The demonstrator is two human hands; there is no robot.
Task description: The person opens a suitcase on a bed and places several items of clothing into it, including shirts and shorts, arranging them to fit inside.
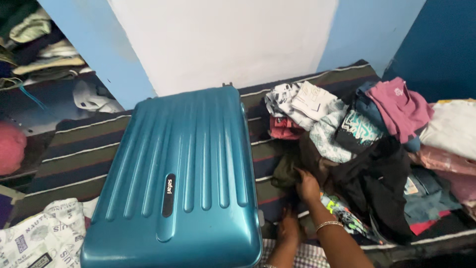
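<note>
A dark folded garment is gripped by the right hand, at three o'clock of the teal hard-shell suitcase; the left hand's grip cannot be told.

The right hand reaches forward, palm down, fingers curled, a bangle on its wrist. The left hand sits lower and nearer, fingers hidden in shadow.

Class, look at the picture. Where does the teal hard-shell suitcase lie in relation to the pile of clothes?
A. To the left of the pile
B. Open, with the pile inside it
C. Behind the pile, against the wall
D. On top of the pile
A: the closed teal suitcase lies flat on the striped bedcover, with the pile of clothes to its right.
</note>
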